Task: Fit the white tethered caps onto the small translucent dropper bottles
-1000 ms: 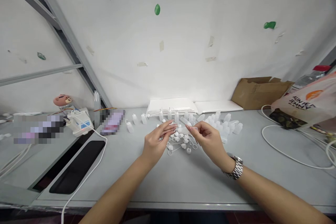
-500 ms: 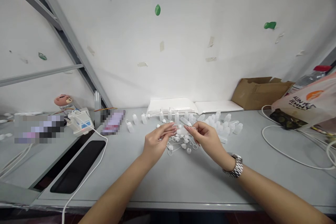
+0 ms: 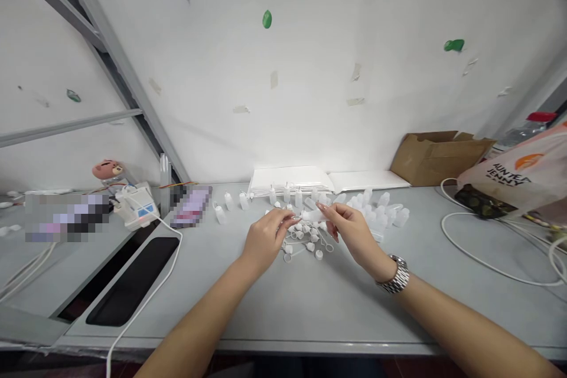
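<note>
A small translucent squeeze bottle (image 3: 312,215) lies sideways between the fingers and thumb of my right hand (image 3: 351,231), its narrow end facing left. My left hand (image 3: 267,237) is closed in a pinch right at that end; whatever is in its fingertips is too small to make out. Under both hands is a loose pile of white caps with ring straps (image 3: 305,236). Several capped bottles (image 3: 220,214) stand upright behind and to the left. A heap of uncapped translucent bottles (image 3: 376,214) lies just beyond my right hand.
White flat sheets (image 3: 290,177) are stacked against the wall. A cardboard box (image 3: 443,156) and a printed plastic bag (image 3: 518,174) stand at the right, near a looping white cable (image 3: 472,257). On the left are a phone (image 3: 191,207), a white device (image 3: 138,205) and a black pad (image 3: 133,282).
My left fingers, outstretched beside the bottle before, have curled into a pinch at its narrow end. The bottle has shifted slightly to the right with my right hand.
</note>
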Motion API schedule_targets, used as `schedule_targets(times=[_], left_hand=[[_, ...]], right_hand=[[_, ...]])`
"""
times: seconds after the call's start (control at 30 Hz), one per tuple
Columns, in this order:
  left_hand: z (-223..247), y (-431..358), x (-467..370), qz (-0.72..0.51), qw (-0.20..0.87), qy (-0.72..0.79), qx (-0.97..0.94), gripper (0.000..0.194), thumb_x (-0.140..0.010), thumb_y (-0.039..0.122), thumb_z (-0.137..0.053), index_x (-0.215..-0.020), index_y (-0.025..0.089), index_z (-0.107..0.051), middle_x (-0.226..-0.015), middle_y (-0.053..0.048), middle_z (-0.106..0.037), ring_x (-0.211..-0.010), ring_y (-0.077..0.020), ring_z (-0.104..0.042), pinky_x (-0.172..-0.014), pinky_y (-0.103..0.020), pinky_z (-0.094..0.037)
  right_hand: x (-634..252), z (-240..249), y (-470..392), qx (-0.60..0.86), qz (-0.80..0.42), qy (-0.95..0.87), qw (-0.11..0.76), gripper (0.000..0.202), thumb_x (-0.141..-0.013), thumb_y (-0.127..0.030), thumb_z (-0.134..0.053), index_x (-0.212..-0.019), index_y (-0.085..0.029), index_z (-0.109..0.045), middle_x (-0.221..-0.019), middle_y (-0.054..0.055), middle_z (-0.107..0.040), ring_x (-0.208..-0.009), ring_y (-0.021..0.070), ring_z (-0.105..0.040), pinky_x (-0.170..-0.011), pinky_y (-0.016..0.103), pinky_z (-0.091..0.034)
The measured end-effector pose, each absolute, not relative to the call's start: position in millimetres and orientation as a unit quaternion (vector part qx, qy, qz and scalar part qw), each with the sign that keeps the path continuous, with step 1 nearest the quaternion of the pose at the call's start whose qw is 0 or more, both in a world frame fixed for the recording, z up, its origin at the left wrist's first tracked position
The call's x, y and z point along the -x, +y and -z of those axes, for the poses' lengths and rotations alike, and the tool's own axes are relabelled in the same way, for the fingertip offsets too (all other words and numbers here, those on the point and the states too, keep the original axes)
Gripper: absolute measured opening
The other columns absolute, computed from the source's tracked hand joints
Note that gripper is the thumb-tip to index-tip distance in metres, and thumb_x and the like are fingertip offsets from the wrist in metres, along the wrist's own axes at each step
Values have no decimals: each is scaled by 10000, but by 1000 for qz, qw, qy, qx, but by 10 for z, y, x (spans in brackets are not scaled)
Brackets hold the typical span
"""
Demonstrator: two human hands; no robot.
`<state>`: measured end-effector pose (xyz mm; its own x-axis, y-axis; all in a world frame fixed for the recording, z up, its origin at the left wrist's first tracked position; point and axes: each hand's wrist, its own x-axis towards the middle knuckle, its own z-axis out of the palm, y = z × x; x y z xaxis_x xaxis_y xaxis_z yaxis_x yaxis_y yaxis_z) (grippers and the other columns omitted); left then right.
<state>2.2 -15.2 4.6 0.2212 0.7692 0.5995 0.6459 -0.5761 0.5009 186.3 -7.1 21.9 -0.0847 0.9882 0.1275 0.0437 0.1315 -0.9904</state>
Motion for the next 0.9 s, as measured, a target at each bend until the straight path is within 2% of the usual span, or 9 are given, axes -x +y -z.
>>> schedule_targets(times=[0.2,0.6,0.9], left_hand=[[-31,-153,-15,-388,16,441,-809,200,-885,231,-367,-820,206,-555,-724,-10,-630,-658,-121,-584,-596,-219,-436],[-3,-196,-67,-433,105,464,-766,214,-868,201,-371,-726,198,-530,-611,18,-597,-583,-108,-567,-570,-209,-424],[0,-220,-76,-450,115,460,-757,219,-862,205,-379,-730,193,-554,-611,21,-595,-585,-102,-575,-572,-200,-431]], right_hand=[[-1869,-175,-52,458,-483,-567,485,443,-711,-545,-573,-505,-194,-398,-417,-63,-411,-383,72,-366,-421,225,-305],[-1859,-139,-52,444,-505,-573,469,421,-738,-531,-551,-535,-187,-417,-444,-58,-431,-400,71,-371,-438,224,-309],[-1855,-107,-41,438,-504,-582,463,415,-740,-545,-540,-563,-190,-420,-462,-53,-441,-414,75,-390,-453,231,-317]])
